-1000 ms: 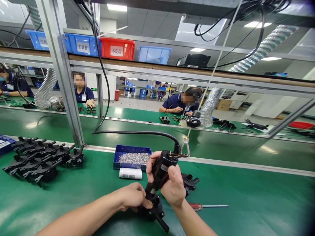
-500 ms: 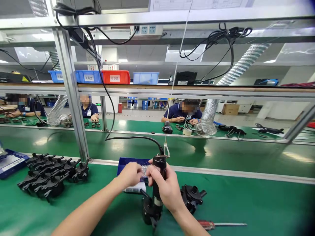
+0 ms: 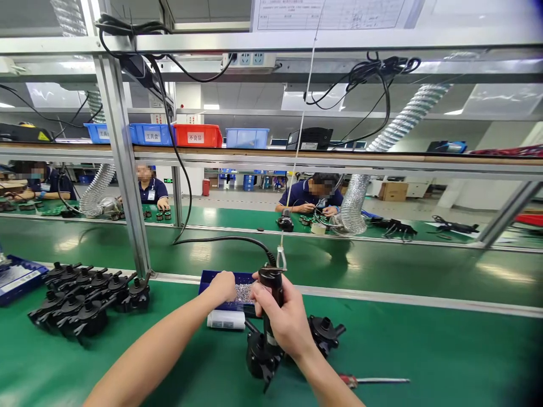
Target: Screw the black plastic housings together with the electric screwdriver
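My right hand is wrapped round a black electric screwdriver, which stands upright over a black pump-like part on the green bench. My left hand is at the blue tray of small silver screws, its fingers bent down; their tips and anything between them are hidden. A white bottle lies in front of the tray. Another black part sits to the right of my right hand.
Several black parts stand in rows at the left, near a second blue tray. A red-handled screwdriver lies at the right front. Cable and cord reach the electric screwdriver. Across the bench, people work behind a metal frame.
My left hand has moved left and up, away from the electric screwdriver, to the left part of the screw tray. The white bottle shows more fully. My right hand keeps its hold.
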